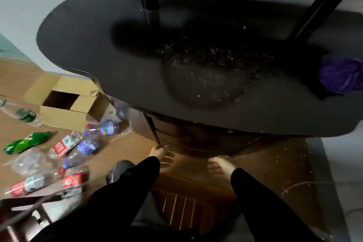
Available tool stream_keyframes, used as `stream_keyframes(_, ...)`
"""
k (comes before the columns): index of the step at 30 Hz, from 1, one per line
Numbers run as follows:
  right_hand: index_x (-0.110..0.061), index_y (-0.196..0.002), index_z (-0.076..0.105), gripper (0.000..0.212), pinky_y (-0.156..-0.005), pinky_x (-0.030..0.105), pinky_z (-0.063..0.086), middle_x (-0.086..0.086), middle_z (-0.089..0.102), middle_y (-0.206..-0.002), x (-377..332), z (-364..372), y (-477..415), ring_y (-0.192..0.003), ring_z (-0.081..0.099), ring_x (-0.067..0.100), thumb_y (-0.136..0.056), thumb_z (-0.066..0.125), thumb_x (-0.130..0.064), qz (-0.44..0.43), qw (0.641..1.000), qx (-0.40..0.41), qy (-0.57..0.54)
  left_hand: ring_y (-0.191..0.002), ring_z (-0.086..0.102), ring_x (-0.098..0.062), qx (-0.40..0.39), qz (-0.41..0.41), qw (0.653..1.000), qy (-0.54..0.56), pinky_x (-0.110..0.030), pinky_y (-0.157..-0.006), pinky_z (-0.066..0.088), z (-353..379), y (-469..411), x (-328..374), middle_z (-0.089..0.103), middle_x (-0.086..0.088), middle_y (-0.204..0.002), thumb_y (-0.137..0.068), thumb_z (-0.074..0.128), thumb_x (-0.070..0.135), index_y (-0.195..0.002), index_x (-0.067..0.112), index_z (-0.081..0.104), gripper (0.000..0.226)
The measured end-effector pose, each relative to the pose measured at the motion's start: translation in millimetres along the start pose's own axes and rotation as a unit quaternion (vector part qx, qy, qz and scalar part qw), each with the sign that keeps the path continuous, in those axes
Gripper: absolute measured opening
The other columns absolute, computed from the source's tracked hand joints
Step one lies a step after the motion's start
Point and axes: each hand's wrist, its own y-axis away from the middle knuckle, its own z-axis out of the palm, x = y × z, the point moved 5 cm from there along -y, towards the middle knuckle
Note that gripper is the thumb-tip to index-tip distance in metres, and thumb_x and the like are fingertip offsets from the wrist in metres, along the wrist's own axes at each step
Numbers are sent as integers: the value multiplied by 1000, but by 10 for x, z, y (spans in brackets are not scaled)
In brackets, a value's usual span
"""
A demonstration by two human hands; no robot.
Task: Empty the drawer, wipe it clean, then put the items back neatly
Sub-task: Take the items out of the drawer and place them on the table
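- Brown wooden drawer [188,139] sits under the black desk [78,45]; opening it looks like the step in hand.
- Left hand [160,153] touches its corner, fingers spread; right hand [218,165] is blurred, grip unclear.
- Next probably calls for an even two-handed pull.

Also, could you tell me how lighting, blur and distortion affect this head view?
Head view: motion blur smears the left hand, the right hand and the drawer, so grips are unreadable; a broad shadow darkens the dusty desk top; the wide lens bows its front edge; the purple cloth looks soft.
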Motion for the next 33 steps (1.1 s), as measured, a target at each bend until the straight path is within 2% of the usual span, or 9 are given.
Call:
stream_keyframes(5, -4, -123, 58, 29, -75, 35, 56, 14, 69, -107, -24, 74, -819, -96, 66, 27, -106, 44, -24, -35, 979, -8, -200, -102, 65, -33, -40, 23, 974, 223, -48, -88, 50, 353, -926, -114, 64, -12, -118, -103, 48, 40, -139, 10, 51, 47)
stream_keyframes(7, -2, -123, 56, 30, -79, 37, 55, 16, 68, -111, 24, 101, -991, -105, 64, 30, -106, 44, -23, -43, 960, -20, -275, -110, 62, -35, -67, 36, 960, 269, -47, -86, 51, 477, -1148, -216, 60, -13, -125, -100, 51, 45, -147, 15, 42, 56)
stream_keyframes(10, 4, -122, 58, 32, -87, 38, 54, 20, 66, -121, 76, 105, -1071, -113, 63, 32, -103, 51, -21, -62, 929, -40, -363, -106, 69, -35, -117, 52, 938, 322, -45, -78, 58, 560, -1269, -363, 63, -16, -125, -92, 61, 48, -145, 18, 45, 63)
stream_keyframes(14, 5, -131, 53, 39, -89, 39, 54, 21, 62, -128, 109, 186, -979, -113, 62, 34, -100, 54, -20, -83, 886, -72, -450, -101, 72, -38, -188, 72, 901, 384, -46, -82, 60, 669, -1172, -368, 61, -19, -129, -86, 68, 52, -141, 13, 43, 72)
stream_keyframes(18, 6, -138, 43, 50, -98, 41, 52, 24, 60, -130, 66, 222, -773, -118, 61, 36, -97, 59, -18, -98, 836, -96, -532, -107, 68, -42, -177, 58, 871, 454, -50, -88, 55, 729, -1016, -259, 47, -23, -143, -87, 68, 50, -149, 12, 34, 80)
stream_keyframes(21, 5, -143, 38, 58, -101, 43, 51, 25, 59, -128, 3, 273, -700, -117, 61, 37, -95, 59, -18, -104, 813, -79, -568, -107, 64, -41, -171, 32, 840, 513, -49, -82, 53, 735, -971, -212, 40, -23, -150, -90, 64, 50, -151, 10, 34, 79)
stream_keyframes(26, 3, -147, 38, 60, -97, 44, 52, 23, 56, -136, 18, 356, -683, -120, 57, 37, -97, 55, -25, -131, 810, -25, -571, -102, 60, -29, -163, 31, 860, 482, -38, -71, 49, 704, -922, -246, 44, -19, -149, -94, 51, 59, -148, 10, 40, 74)
stream_keyframes(30, -3, -147, 37, 55, -107, 48, 46, 22, 42, -150, 133, 282, -617, -135, 47, 38, -97, 52, -17, -146, 798, 5, -585, -133, 47, -30, -135, 32, 892, 429, -37, -86, 45, 643, -865, -410, 38, -19, -154, -95, 43, 67, -154, 10, 29, 83)
stream_keyframes(33, -4, -149, 33, 54, -105, 47, 45, 21, 36, -153, 392, 240, -549, -138, 43, 38, -98, 48, -9, -131, 810, 2, -571, -134, 46, -34, -120, 16, 911, 393, -41, -88, 43, 557, -823, -698, 38, -20, -154, -96, 37, 70, -155, 9, 27, 85)
